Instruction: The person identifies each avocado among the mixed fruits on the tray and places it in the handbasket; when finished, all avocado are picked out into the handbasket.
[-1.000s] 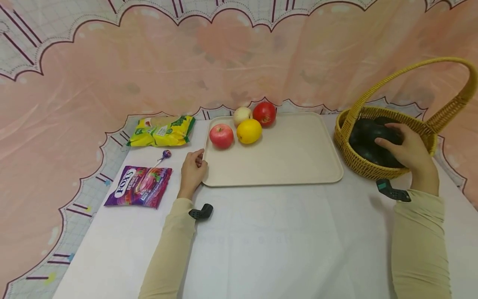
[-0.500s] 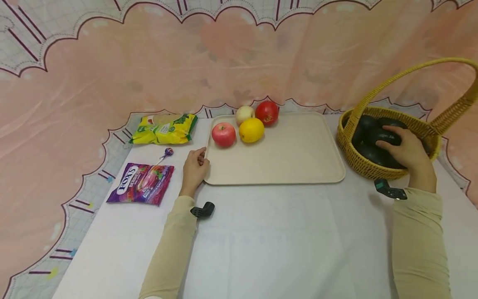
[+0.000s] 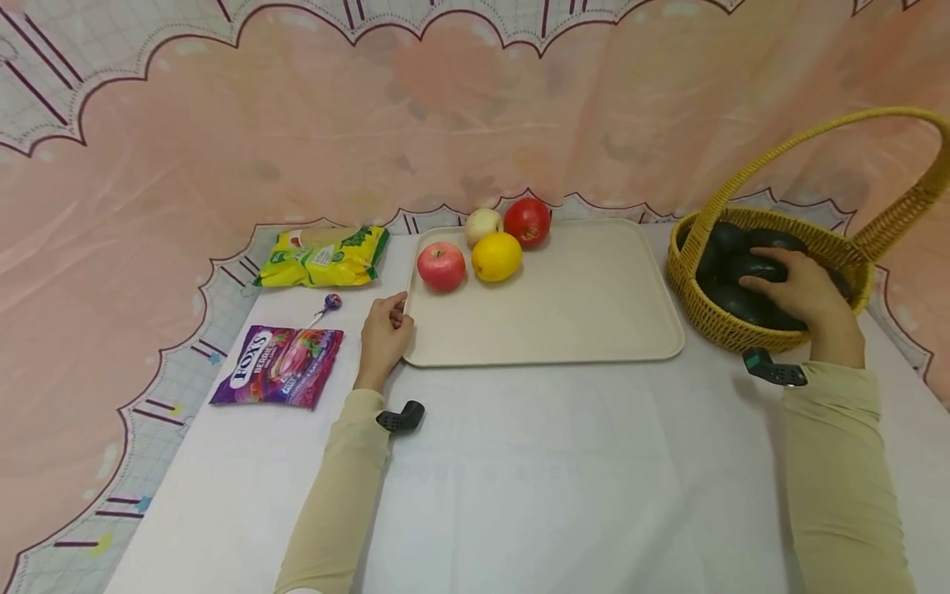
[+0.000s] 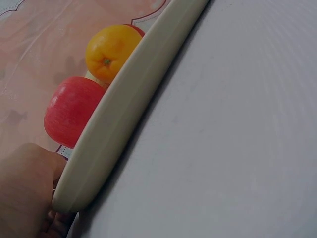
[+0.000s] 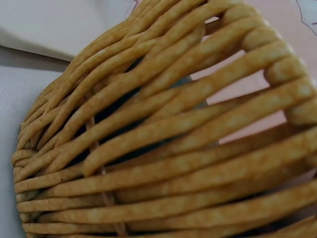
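In the head view my right hand (image 3: 809, 301) reaches into a yellow wicker basket (image 3: 701, 313) and grips a dark oval fruit (image 3: 750, 267), thumb at its near side. Several similar dark, glossy fruits lie around it. The right wrist view shows mostly the basket's weave (image 5: 163, 124), which hides that hand. My left hand (image 3: 384, 334) holds the left edge of a beige tray (image 3: 579, 322), its fingers curled at the rim. On the tray sit a pink-red apple (image 3: 441, 266), a yellow-orange fruit (image 3: 496, 256), a pale round fruit (image 3: 482, 224) and a red round fruit (image 3: 528, 221).
Left of the tray lie a yellow-green packet (image 3: 322, 257), a lollipop (image 3: 331, 302) and a purple Fox's candy bag (image 3: 278, 366). The basket's tall handle (image 3: 824, 128) arches above its opening. A white cloth (image 3: 557, 478) covers the table; a peach patterned curtain (image 3: 334, 124) hangs behind.
My right hand has shifted slightly left inside the basket, and the dark fruit under it has moved with it. The left hand and tray stay in place; the head view sways a little.
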Motion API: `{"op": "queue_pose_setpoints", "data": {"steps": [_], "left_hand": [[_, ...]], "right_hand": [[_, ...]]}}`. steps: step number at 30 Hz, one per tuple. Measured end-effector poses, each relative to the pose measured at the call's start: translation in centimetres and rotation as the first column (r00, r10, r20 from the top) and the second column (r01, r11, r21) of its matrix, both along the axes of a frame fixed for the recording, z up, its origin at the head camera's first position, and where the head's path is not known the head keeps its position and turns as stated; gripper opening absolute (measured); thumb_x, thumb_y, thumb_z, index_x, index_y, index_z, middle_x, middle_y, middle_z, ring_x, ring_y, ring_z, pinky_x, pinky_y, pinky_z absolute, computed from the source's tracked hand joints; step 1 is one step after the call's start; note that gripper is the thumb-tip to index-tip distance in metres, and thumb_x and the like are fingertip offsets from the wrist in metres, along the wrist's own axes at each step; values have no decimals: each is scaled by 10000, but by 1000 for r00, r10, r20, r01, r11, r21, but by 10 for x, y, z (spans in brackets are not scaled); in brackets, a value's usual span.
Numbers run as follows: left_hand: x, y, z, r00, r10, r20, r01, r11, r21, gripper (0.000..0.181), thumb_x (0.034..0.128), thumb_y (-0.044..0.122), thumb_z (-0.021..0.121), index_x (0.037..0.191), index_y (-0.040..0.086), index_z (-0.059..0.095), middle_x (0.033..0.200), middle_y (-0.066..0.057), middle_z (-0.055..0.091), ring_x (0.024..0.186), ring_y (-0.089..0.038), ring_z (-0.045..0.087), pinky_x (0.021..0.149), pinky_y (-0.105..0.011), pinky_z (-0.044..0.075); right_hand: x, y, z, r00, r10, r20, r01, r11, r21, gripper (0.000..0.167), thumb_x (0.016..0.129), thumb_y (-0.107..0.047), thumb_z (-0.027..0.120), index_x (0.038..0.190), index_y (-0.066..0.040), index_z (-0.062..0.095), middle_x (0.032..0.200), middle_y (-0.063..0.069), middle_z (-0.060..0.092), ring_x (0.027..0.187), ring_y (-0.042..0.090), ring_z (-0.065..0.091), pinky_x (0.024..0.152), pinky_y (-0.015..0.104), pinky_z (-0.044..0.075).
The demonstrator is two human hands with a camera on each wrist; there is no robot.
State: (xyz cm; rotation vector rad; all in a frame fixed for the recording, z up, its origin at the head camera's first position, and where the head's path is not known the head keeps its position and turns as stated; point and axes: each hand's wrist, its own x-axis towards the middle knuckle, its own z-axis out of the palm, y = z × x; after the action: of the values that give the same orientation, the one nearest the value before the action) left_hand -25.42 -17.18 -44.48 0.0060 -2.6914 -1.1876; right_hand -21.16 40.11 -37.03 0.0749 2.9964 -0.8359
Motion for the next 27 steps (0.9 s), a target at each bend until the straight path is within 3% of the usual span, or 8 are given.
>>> {"op": "queue_pose_setpoints", "data": {"steps": [15,23,27], "left_hand": [[-1,-1,-1,1000,-2,9,2,1000,8,445,864,103,511,1304,53,549,1094,-135,547,883,-225,517,809,-325,420],[-1,-1,-1,1000,-4,-1,4,1000,4,438,863,99,513,1295,46,554,1082,-134,550,872,-221,516,799,-323,414],[0,-1,-1,1000,-4,10,4,1000,8,436,866,108,513,1296,51,552,1088,-132,544,883,-224,512,806,-320,412]], "right_hand": [[-1,-2,4,999,15,35,-16,999,30,727,920,-451,522,1457,-19,290,1446,391,206,1302,589,175,1018,696,160],[-2,-2,0,998,40,-46,-38,998,47,698,916,-366,571,1429,37,326,1406,399,274,1284,573,231,1032,663,184],[0,-2,-1,998,36,-48,-33,998,52,706,925,-381,549,1444,27,299,1415,403,245,1291,575,212,1037,667,171]]}}
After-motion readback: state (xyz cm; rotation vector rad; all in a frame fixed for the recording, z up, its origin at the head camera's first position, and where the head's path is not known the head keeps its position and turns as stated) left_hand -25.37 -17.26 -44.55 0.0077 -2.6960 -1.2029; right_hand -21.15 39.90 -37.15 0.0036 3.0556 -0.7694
